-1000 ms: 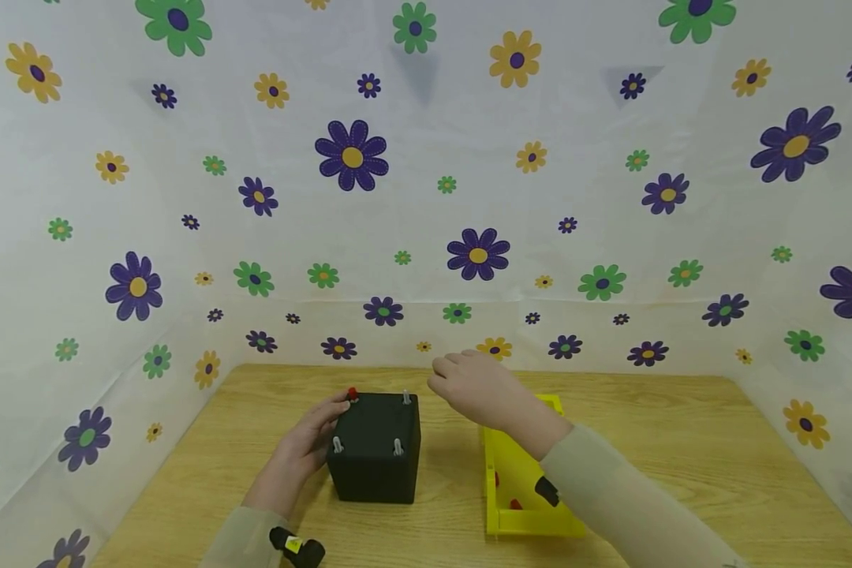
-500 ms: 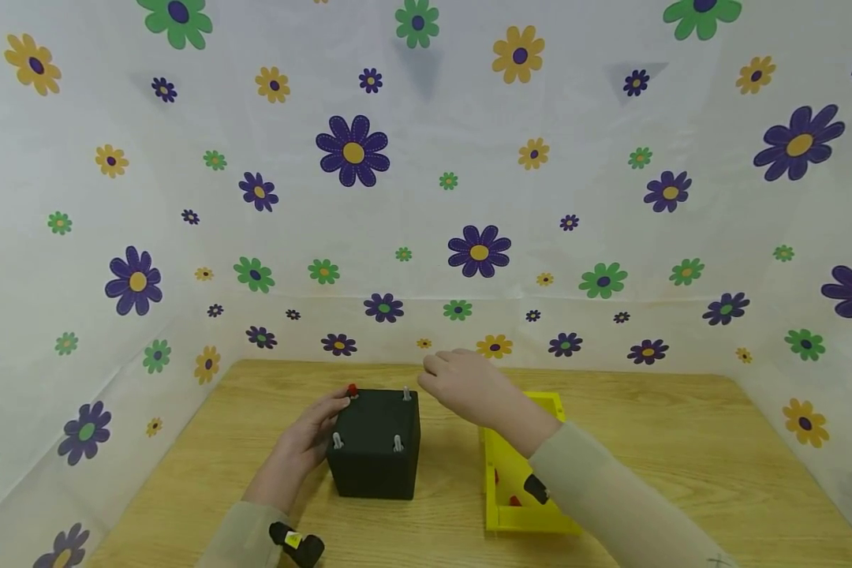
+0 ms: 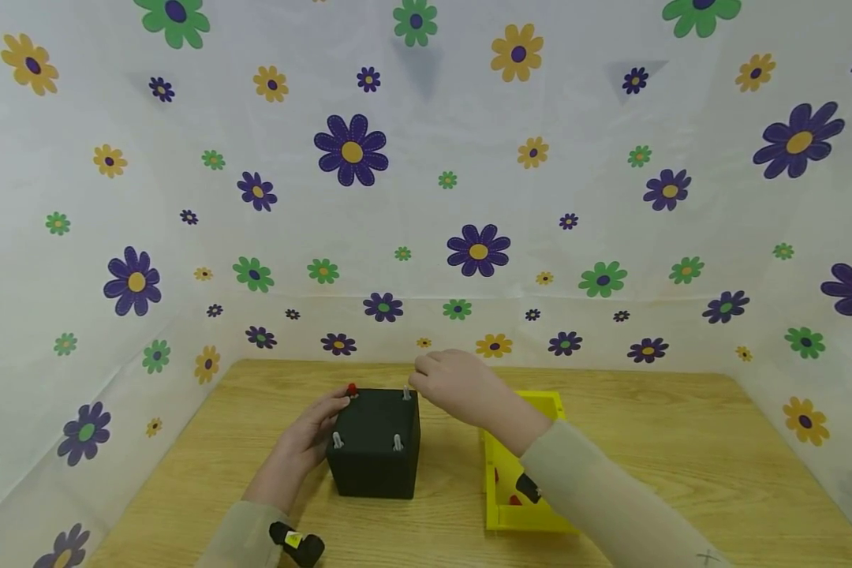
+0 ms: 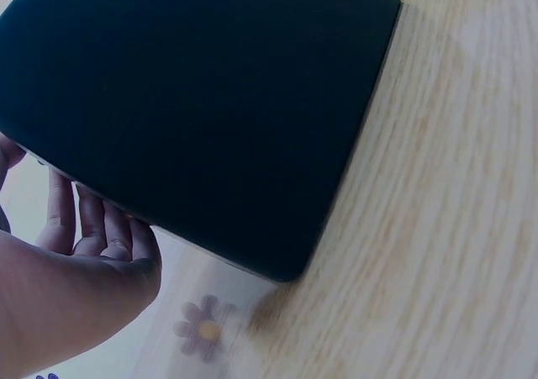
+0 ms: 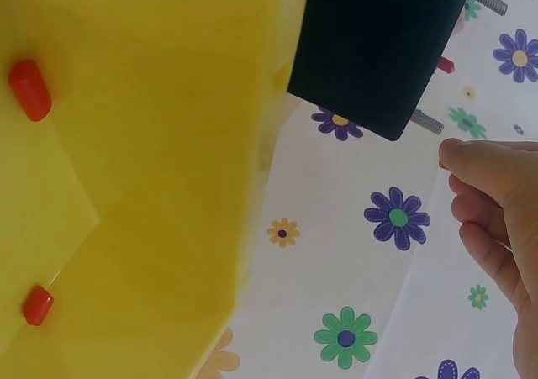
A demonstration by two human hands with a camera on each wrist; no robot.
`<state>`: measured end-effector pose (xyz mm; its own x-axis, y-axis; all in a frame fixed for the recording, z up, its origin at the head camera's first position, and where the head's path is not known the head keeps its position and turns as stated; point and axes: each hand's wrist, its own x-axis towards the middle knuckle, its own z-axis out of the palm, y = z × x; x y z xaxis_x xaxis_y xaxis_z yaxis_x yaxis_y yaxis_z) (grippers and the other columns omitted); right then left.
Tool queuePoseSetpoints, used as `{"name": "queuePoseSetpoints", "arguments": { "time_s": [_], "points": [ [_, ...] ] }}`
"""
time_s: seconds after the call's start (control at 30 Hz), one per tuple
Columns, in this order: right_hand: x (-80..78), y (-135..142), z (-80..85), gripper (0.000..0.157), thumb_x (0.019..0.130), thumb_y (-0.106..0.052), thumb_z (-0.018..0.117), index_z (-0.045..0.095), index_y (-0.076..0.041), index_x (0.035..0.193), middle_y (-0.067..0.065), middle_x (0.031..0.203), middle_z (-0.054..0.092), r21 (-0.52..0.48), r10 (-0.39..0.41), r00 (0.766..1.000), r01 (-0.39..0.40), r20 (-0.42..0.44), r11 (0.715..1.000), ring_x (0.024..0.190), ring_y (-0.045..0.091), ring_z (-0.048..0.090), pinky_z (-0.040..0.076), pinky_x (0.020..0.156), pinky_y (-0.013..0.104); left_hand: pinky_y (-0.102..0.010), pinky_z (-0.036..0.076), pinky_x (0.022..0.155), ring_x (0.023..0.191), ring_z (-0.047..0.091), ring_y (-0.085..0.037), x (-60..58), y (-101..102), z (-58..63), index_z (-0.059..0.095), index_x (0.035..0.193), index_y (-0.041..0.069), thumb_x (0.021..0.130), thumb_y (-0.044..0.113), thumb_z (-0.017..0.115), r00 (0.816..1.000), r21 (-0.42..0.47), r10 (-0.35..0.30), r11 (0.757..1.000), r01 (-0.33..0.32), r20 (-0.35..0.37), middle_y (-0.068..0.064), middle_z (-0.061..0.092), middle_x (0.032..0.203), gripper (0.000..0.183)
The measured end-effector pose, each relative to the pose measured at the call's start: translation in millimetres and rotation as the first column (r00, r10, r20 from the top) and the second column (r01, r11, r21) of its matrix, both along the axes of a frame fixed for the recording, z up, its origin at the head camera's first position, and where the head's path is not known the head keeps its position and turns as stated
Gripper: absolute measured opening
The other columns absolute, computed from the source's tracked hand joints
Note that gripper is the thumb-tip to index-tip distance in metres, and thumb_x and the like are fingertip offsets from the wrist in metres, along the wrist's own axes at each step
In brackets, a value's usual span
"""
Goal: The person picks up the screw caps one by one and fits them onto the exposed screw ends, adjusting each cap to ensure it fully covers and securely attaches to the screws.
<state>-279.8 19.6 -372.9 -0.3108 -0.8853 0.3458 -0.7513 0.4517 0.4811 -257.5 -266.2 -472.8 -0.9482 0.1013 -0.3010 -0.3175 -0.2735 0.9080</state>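
Block (image 3: 375,442) stands on the bench (image 3: 681,442) beside the tray (image 3: 532,519), gripped at its left by the left hand's (image 3: 311,430) bent fingers. One bolt is capped in red (image 3: 352,389); three bare bolts (image 3: 397,443) seem left to do. The right hand (image 3: 461,386) pinches what looks like a cap (image 5: 442,164), mostly hidden, near a bare one; two more caps (image 5: 30,90) lie in the tray.

"How is the left hand (image 3: 311,435) held?"
"Its fingers (image 4: 60,217) are bent, and its forearm (image 3: 275,489) is angled inward."
"And the right hand (image 3: 457,384)?"
"It is raised higher, its thumb (image 5: 475,162) pressed inward in a pinch, its lower fingers (image 5: 493,257) curled."
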Motion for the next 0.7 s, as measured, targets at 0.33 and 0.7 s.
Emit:
{"name": "queuePoseSetpoints", "arguments": {
  "time_s": [0.33,0.7],
  "points": [
    [0.4,-7.5,2.1,0.010,0.097,-0.016,0.079,0.075,-0.017,0.106,-0.006,0.097,0.071,0.025,-0.037,0.999,0.036,0.027,0.999,0.084,0.008,0.064,0.057,0.081,0.016,-0.022,0.057,0.091,0.101,0.067,-0.003,0.0,2.2,0.0,0.025,0.166,0.008,0.105,0.019,0.054,1.000,-0.006,-0.008,1.000,0.008,-0.015,0.014,0.067,0.109,0.069],
    [-0.9,-13.3,2.0,0.007,0.098,-0.017,0.078,0.074,-0.018,0.104,-0.006,0.095,0.070,-0.005,-0.017,0.999,0.017,0.028,1.000,0.080,0.007,0.061,0.056,0.076,0.015,-0.022,0.057,0.090,0.099,0.068,-0.004,1.4,2.6,1.6,0.040,0.155,0.012,0.104,0.017,0.055,1.000,0.018,0.002,1.000,-0.001,-0.024,0.013,0.070,0.105,0.053]
  ]
}}
